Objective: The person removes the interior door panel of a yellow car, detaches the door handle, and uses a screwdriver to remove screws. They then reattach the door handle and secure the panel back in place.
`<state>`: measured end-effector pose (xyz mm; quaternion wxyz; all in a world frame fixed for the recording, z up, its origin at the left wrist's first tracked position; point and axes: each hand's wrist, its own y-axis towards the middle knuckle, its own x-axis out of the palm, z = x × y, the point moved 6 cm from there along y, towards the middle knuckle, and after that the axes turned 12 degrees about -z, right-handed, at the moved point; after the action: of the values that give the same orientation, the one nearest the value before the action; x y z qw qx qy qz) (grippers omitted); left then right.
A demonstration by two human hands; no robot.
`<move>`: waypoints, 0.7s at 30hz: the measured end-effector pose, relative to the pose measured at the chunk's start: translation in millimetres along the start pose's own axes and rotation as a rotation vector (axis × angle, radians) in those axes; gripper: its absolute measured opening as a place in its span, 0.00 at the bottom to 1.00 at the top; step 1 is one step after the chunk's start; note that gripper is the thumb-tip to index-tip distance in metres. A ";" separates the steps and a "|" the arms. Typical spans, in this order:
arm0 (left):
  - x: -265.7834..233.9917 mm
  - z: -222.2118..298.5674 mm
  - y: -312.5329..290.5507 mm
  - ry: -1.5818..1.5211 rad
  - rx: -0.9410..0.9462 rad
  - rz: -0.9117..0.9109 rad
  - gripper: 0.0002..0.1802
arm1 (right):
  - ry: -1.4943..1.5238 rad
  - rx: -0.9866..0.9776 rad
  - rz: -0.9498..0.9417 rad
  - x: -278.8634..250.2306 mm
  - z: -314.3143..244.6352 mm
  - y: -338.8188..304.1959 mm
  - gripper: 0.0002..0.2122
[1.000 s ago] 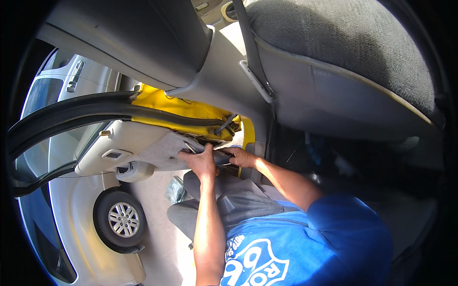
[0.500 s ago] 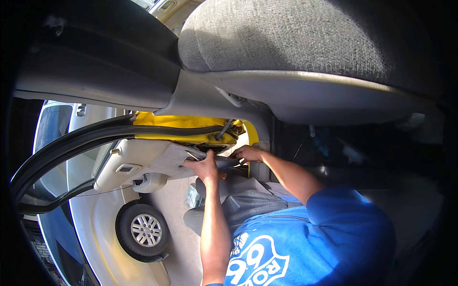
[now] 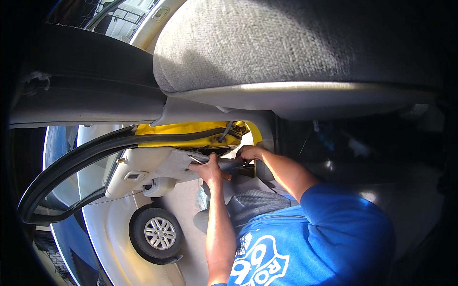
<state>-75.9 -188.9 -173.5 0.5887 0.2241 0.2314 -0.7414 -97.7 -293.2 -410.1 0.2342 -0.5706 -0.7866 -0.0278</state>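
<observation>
Pale vehicle (image 3: 107,226) is filling the lower left. Door panel (image 3: 160,162), left of centre, is probably handling light, stiff and crack-prone, edges suiting grip; left hand (image 3: 209,170) is clasping its right end; right hand's (image 3: 250,153) closure cannot be told.

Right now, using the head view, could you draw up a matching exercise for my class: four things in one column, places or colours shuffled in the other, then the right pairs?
Things
1. Left hand
2. Seat
3. Wheel
4. Shirt

Places and colours
A. Blue, with white print
B. Grey, at the top of the picture
C. At the pale door panel
D. Silver-spoked, toward the lower left

Pairs: 1-C, 2-B, 3-D, 4-A
</observation>
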 end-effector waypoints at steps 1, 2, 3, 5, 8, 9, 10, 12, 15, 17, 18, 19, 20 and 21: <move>0.2 2.3 -0.6 0.000 0.035 0.005 0.39 | -0.069 -0.018 0.033 -0.4 -3.5 -2.8 0.09; 0.3 3.3 -1.3 -0.023 0.059 0.009 0.39 | -0.124 0.016 0.048 0.5 -4.6 -5.2 0.08; 0.6 3.6 -1.4 -0.055 0.085 0.011 0.39 | -0.162 0.023 0.051 1.5 -7.6 -6.5 0.08; 1.0 3.9 -0.3 -0.054 0.144 0.021 0.39 | -0.094 0.128 0.073 0.9 -7.0 -8.0 0.09; 0.1 -1.7 5.0 0.020 0.154 0.059 0.39 | 0.023 0.055 0.059 0.4 -17.7 -6.1 0.08; -1.1 -4.1 6.2 0.053 0.154 0.099 0.39 | 0.025 0.022 0.022 0.7 -21.3 -5.7 0.05; -1.5 -5.4 8.5 0.061 0.168 0.119 0.38 | 0.056 0.049 0.025 -0.8 -21.2 -6.0 0.09; 0.6 -7.5 12.5 0.011 0.193 0.101 0.37 | -0.078 0.020 0.057 -5.3 -29.1 -8.5 0.12; -0.1 -5.9 11.4 -0.003 0.178 0.105 0.37 | -0.243 0.033 0.041 -2.4 -38.9 -15.2 0.15; 0.3 -2.5 6.5 -0.023 0.130 0.072 0.37 | -0.241 0.037 0.039 -0.3 -43.4 -23.0 0.15; 1.1 -1.0 2.8 -0.046 0.093 0.039 0.37 | -0.306 -0.012 0.048 0.4 -47.8 -28.6 0.15; 2.5 2.1 -0.4 -0.098 0.078 0.008 0.37 | -0.362 -0.013 0.044 0.0 -49.0 -33.1 0.18; 2.6 9.4 -4.8 -0.095 0.132 0.010 0.36 | -0.264 -0.032 0.036 -0.2 -46.5 -38.8 0.19; 3.1 13.9 -7.3 -0.054 0.125 0.019 0.36 | -0.171 -0.070 0.034 -2.4 -45.1 -43.7 0.22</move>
<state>-84.5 -198.3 -163.8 0.5866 0.2426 0.1665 -0.7546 -121.8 -324.5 -361.2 0.1464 -0.5921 -0.7925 -0.0024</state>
